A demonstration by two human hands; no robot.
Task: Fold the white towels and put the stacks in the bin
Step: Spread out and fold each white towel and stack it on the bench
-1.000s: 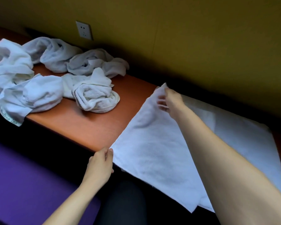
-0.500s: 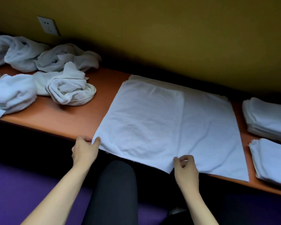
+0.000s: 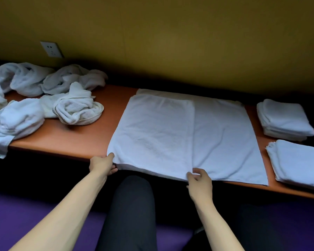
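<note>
White terry cloth lies flat across the orange desk (image 3: 91, 134) in front of me: the towel (image 3: 225, 134) I am folding, with its left part already laid over as a second layer (image 3: 156, 134) whose edge runs straight away from me, from my right hand toward the wall. The near edge of the towel hangs slightly over the front edge of the desk, right at my fingers.

My left hand (image 3: 102, 164) grips the near left corner of the towel, thumb on top of the cloth and fingers curled underneath it. My right hand (image 3: 199, 182) is at the near corner of the folded-over layer; thumb and forefinger are bent toward the hem and touch it, but I cannot tell whether they truly pinch the cloth or only rest against it.

To the left of my left hand, farther back on the desk, sits a heap of crumpled towels (image 3: 43, 98), unfolded and tangled together, the nearest one rolled into a loose knot (image 3: 78, 110). One of them droops over the front edge of the desk at the far left.

To the right of my right hand, beyond the spread towel, are two piles of folded towels: a stack (image 3: 285, 120) farther from me, several layers high, and a flatter stack (image 3: 297, 163) closer to me, just beside the spread towel's right edge without touching it.

Behind everything rises a yellow wall (image 3: 170, 42) with a white socket (image 3: 51, 49) above the crumpled heap. Below my arms are my dark trouser leg (image 3: 130, 211) and a purple floor (image 3: 16, 205).
</note>
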